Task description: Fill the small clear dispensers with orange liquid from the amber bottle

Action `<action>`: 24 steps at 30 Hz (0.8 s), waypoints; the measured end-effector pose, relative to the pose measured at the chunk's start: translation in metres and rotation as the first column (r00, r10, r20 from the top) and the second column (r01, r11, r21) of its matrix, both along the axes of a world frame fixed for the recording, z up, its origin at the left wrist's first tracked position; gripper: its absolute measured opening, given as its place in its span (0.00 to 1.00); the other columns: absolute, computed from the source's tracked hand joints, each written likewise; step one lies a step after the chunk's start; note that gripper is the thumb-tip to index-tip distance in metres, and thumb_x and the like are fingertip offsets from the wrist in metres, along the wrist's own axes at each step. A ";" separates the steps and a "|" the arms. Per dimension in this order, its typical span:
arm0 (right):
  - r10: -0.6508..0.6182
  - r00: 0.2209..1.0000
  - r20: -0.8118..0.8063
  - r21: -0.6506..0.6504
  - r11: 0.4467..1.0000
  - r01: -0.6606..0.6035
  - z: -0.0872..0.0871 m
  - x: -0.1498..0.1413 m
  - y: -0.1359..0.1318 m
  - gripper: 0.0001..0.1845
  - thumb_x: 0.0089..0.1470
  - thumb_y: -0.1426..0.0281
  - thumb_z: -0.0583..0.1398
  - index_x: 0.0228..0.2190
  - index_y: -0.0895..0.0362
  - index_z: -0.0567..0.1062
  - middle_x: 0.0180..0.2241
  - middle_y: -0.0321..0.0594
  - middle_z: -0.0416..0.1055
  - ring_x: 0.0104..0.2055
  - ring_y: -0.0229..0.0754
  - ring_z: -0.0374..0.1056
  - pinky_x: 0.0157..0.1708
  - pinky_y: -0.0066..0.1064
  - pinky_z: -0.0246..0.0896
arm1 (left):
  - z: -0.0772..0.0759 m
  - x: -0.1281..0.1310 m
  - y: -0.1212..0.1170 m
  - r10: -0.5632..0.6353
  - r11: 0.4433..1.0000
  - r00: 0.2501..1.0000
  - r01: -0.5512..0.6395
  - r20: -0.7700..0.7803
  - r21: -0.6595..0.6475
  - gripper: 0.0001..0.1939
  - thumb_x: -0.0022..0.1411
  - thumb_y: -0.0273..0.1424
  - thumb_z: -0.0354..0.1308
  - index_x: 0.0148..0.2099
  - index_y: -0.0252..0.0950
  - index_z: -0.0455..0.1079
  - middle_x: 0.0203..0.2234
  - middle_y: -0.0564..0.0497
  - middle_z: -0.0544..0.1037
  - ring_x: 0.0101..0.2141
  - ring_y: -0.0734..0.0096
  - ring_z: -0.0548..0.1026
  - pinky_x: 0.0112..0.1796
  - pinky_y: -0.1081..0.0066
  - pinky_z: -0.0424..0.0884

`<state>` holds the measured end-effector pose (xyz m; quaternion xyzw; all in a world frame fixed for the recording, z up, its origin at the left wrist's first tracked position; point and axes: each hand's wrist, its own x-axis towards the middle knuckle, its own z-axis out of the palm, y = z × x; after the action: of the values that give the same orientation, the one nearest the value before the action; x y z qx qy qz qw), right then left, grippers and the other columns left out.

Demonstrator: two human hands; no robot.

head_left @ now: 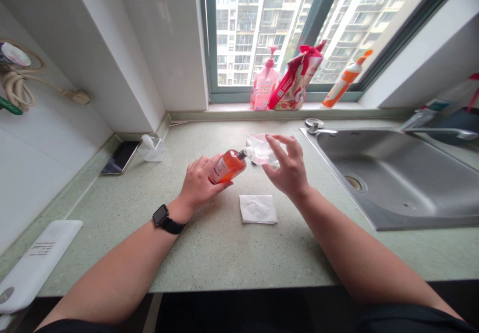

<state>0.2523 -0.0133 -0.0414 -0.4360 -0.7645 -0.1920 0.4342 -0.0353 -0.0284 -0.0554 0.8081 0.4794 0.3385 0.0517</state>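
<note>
My left hand (202, 176) is wrapped round an orange bottle (229, 167) with a pale label. The bottle is tilted, its black-ringed neck pointing right and up. Right in front of that neck is a clear plastic container (262, 149), partly hidden by fingers. Curved about the container's right side, my right hand (288, 166) has it between thumb and fingers. Whether liquid passes between the two cannot be made out. Below them a folded white tissue (258, 209) lies flat on the green speckled countertop (209, 253).
Left on the counter are a phone (120, 157), a small clear pump bottle (152, 148) and a white flat device (39, 265). A steel sink (404, 173) lies right. On the windowsill stand a pink pump bottle (264, 86), a red bag (297, 81) and an orange-white bottle (344, 83).
</note>
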 end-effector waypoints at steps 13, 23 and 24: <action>0.004 1.000 0.012 0.015 1.000 -0.004 0.001 0.000 0.000 0.52 0.57 0.78 0.65 0.75 0.40 0.55 0.59 0.47 0.69 0.63 0.59 0.70 0.72 0.65 0.57 | -0.001 0.000 0.001 -0.003 1.000 1.000 0.003 -0.003 -0.003 0.42 0.62 0.54 0.72 0.72 0.42 0.68 0.50 0.43 0.80 0.48 0.51 0.78 0.52 0.52 0.73; -0.015 1.000 0.012 0.016 1.000 0.015 0.001 0.000 0.000 0.50 0.57 0.77 0.65 0.74 0.42 0.55 0.59 0.48 0.70 0.62 0.59 0.71 0.71 0.65 0.58 | -0.001 0.000 0.001 -0.003 1.000 1.000 0.003 -0.003 0.002 0.42 0.61 0.52 0.73 0.71 0.41 0.69 0.50 0.42 0.80 0.48 0.50 0.78 0.52 0.52 0.74; -0.012 1.000 0.013 0.016 1.000 0.012 0.002 0.000 0.000 0.49 0.57 0.77 0.65 0.73 0.42 0.56 0.59 0.48 0.71 0.62 0.59 0.71 0.71 0.64 0.58 | -0.001 0.000 0.001 -0.003 1.000 1.000 0.003 -0.002 0.002 0.42 0.61 0.52 0.73 0.71 0.41 0.69 0.50 0.42 0.80 0.48 0.50 0.78 0.52 0.52 0.74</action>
<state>0.2526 -0.0138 -0.0397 -0.4358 -0.7631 -0.2034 0.4317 -0.0353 -0.0274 -0.0562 0.8092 0.4777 0.3382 0.0510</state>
